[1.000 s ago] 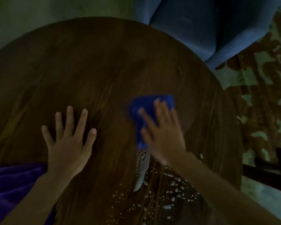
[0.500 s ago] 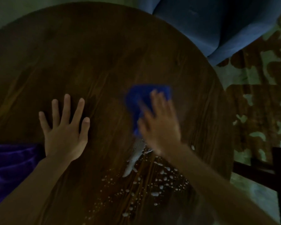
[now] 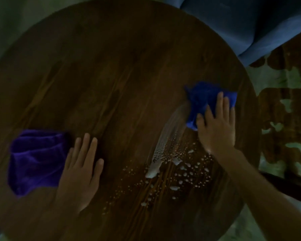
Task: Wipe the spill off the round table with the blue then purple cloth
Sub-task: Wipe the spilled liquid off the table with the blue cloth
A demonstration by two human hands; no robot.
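Observation:
The dark wooden round table [image 3: 111, 66] fills most of the view. My right hand [image 3: 215, 126] lies flat on the crumpled blue cloth [image 3: 203, 100] near the table's right edge, pressing it down. A pale wet streak and many white droplets of the spill [image 3: 165, 153] run from the cloth toward me. My left hand [image 3: 80, 169] rests flat on the bare wood with fingers spread, holding nothing. The purple cloth [image 3: 35, 160] lies loosely folded just left of that hand, its edge touching my thumb side.
A blue upholstered seat [image 3: 250, 23] stands beyond the table at the upper right. A brown and pale green patterned rug [image 3: 285, 105] covers the floor on the right. A dark bar [image 3: 285, 181] crosses low on the right.
My right hand has slid the blue cloth away from the droplets toward the table's right edge, leaving a wet streak. The view has shifted, so the whole purple cloth now shows.

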